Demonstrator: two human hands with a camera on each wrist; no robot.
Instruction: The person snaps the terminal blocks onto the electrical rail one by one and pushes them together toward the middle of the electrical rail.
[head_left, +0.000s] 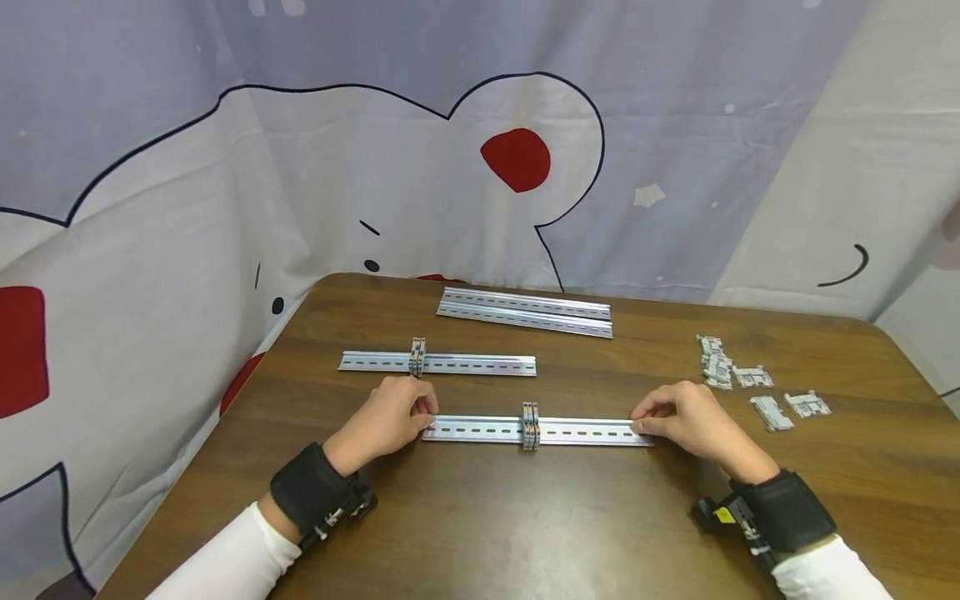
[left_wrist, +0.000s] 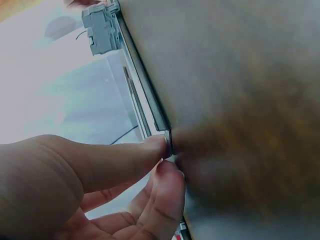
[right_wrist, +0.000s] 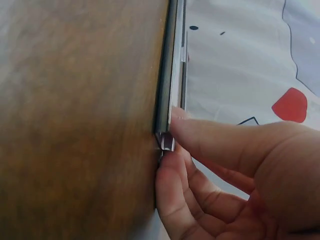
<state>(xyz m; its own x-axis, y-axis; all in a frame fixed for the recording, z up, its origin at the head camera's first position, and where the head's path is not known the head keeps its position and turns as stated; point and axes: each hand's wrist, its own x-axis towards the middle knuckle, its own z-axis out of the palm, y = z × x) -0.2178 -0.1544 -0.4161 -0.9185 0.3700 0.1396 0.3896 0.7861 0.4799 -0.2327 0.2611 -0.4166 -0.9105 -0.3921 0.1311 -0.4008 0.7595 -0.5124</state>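
Observation:
A slotted silver DIN rail (head_left: 480, 430) lies across the table in front of me, with several grey terminal blocks (head_left: 531, 427) clipped near its middle. My left hand (head_left: 390, 414) pinches the rail's left end between thumb and fingers. At the right end my right hand (head_left: 686, 419) pinches it the same way. In the left wrist view, the thumb (left_wrist: 125, 156) lies on the rail's end and a fingertip sits just below. The right wrist view has the other thumb (right_wrist: 220, 142) against the rail's edge, fingers curled beneath its end.
Behind lies a second DIN rail (head_left: 480, 365) with terminal blocks (head_left: 417, 357) on it. Two bare rails (head_left: 525, 312) rest side by side near the back edge. Several loose pale terminal blocks (head_left: 771, 413) are scattered at the right. A patterned curtain (head_left: 375, 167) hangs behind the wooden table (head_left: 487, 525).

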